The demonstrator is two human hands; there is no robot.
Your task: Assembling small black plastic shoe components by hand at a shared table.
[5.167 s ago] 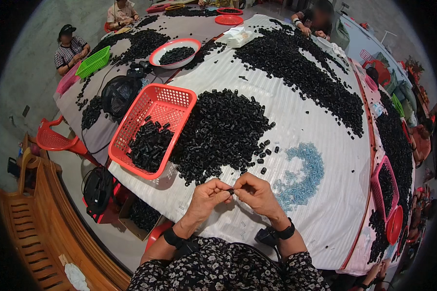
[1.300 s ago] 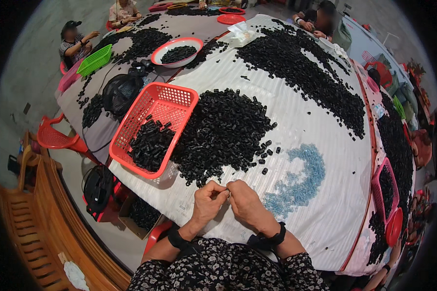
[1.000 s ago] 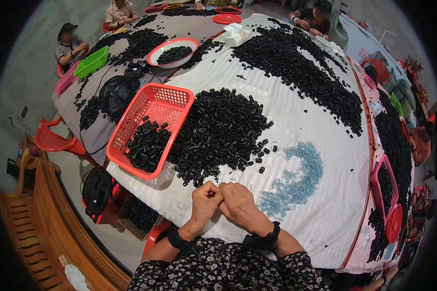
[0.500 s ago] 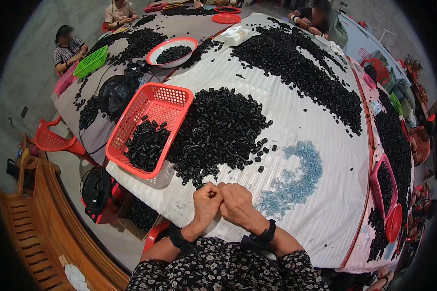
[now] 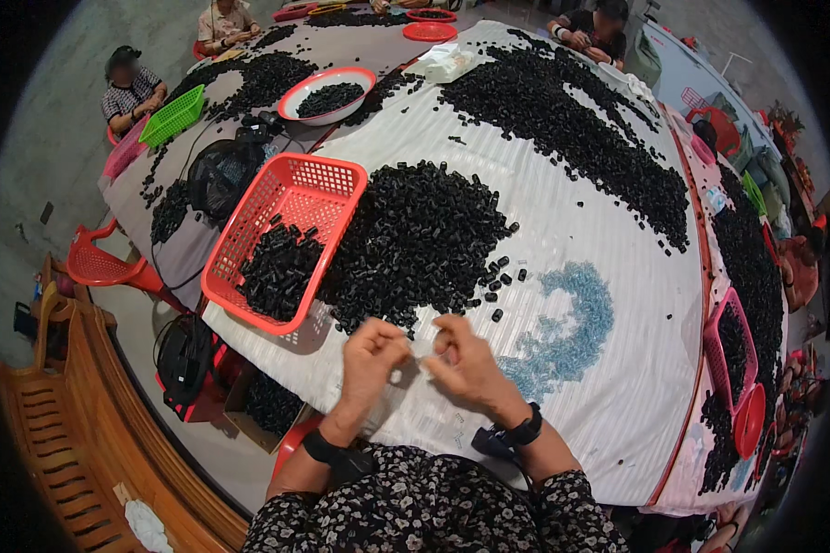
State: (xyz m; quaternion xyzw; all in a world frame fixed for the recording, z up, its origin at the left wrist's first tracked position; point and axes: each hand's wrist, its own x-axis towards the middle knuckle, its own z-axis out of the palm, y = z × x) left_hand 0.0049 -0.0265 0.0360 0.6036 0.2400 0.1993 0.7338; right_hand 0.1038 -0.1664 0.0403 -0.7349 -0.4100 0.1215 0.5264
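My left hand point(image 5: 372, 361) hovers over the near edge of the white-covered table, its fingertips pinched together; whatever they hold is hidden or too small to name. Just to its right, my right hand point(image 5: 471, 367) has thumb and fingers spread apart, with nothing visible between them. Beyond both hands lies a big pile of small black cylindrical plastic parts point(image 5: 413, 244). A curved heap of small clear bluish pieces point(image 5: 581, 323) sits to the right of my right hand. On the left, a red perforated basket point(image 5: 337, 175) contains more black parts.
Farther back are a red-rimmed white basin point(image 5: 364, 83), a green basket point(image 5: 180, 112) and another long spread of black parts point(image 5: 563, 120). A pink basket point(image 5: 745, 341) stands at the right. A wooden bench point(image 5: 111, 433) is at the left. Several people sit around the tables.
My hands were together over the table edge; now they are apart. Both have moved slightly away from me, and the right hand's fingers have opened.
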